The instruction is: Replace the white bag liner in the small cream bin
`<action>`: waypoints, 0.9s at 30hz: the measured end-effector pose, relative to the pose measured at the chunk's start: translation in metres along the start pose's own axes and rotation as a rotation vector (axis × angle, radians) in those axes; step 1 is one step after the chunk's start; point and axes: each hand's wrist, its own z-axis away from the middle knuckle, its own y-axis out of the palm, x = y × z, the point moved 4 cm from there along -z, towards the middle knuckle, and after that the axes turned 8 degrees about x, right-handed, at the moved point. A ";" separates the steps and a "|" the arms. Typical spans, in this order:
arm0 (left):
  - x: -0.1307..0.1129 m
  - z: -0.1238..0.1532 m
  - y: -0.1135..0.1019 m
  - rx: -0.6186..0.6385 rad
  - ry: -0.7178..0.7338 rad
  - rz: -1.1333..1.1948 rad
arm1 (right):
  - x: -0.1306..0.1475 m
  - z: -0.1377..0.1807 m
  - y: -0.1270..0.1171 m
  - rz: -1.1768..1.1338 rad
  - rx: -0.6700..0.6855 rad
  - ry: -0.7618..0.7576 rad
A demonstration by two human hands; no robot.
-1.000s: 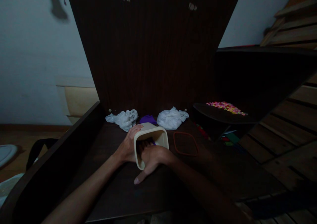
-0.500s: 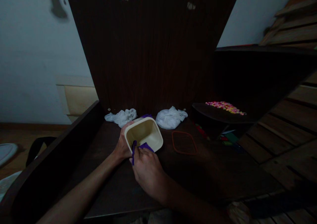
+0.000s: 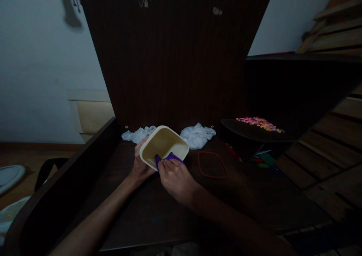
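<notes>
A cream-coloured plastic container (image 3: 161,141) is tilted, its mouth facing me. My left hand (image 3: 140,164) grips it from the left side, with the fingers partly hidden behind the wall. Bunched in my right hand (image 3: 177,180) is a purple cloth (image 3: 173,157), and its folds reach over the near rim into the container. The right fingers are closed on the cloth. On the desk to the right lies a thin reddish-orange rectangular ring (image 3: 212,164), apart from both hands.
Two white plastic bags, a left one (image 3: 138,135) and a right one (image 3: 198,136), lie against the dark back panel (image 3: 175,67). Small pink and yellow pieces (image 3: 258,124) cover part of a low shelf (image 3: 234,125). A raised side board (image 3: 68,176) borders the desk on the left.
My left hand has turned and tilted the container. My right hand has shifted slightly right and up with the purple cloth, along the container's near rim.
</notes>
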 end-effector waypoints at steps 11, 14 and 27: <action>-0.017 -0.016 -0.005 0.210 0.110 0.029 | -0.041 0.029 0.002 0.207 0.011 -0.266; -0.018 -0.014 -0.001 0.234 0.116 0.063 | -0.040 0.032 0.005 0.205 0.018 -0.286; -0.018 -0.010 0.007 0.292 0.101 0.142 | -0.037 0.032 0.022 0.163 0.118 -0.238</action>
